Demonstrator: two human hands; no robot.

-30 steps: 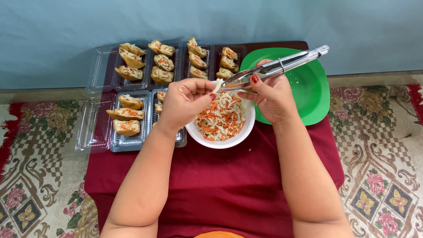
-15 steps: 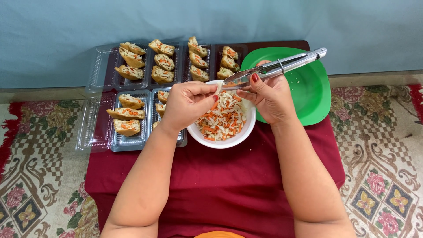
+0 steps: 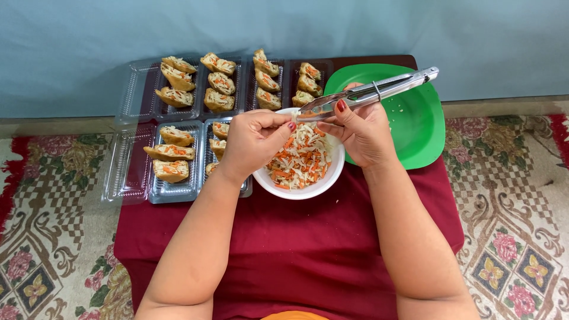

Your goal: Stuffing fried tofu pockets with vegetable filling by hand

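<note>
Behind my one white bowl (image 3: 332,178) of shredded salad I count eleven stuffed rolls (image 3: 220,83); left of it, six more (image 3: 170,152). One green plate (image 3: 418,124), one pair of tongs (image 3: 373,92), two clear trays (image 3: 133,89).

Metal tongs (image 3: 367,93): closed, tilted, tips over white bowl (image 3: 323,181) of shredded cabbage-carrot filling (image 3: 302,160), mid-table.

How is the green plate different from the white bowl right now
The green plate is squarish, shallow and nearly bare, with only a few crumbs; the white bowl is round, deeper and filled with shredded orange and white vegetables. The plate sits right of the bowl, partly under its rim. Both rest on the red cloth.
</note>
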